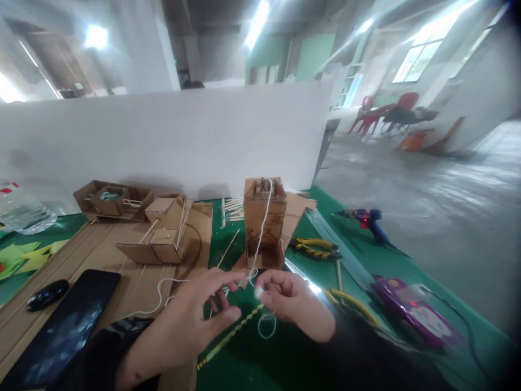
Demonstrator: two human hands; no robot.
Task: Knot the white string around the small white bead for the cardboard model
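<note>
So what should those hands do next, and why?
Perhaps the right hand should gently pull the white string straight: the hand seems to pinch it, and it droops from the cardboard tower's top into loose loops.

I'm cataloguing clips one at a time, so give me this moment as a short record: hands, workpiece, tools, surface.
Left hand: fingers spread, beside the white string
Right hand: fingertips pinched on the white string
Workpiece: upright cardboard tower, string hanging down its front
Tools: yellow-handled pliers, glue gun
Surface: green tabletop
</note>
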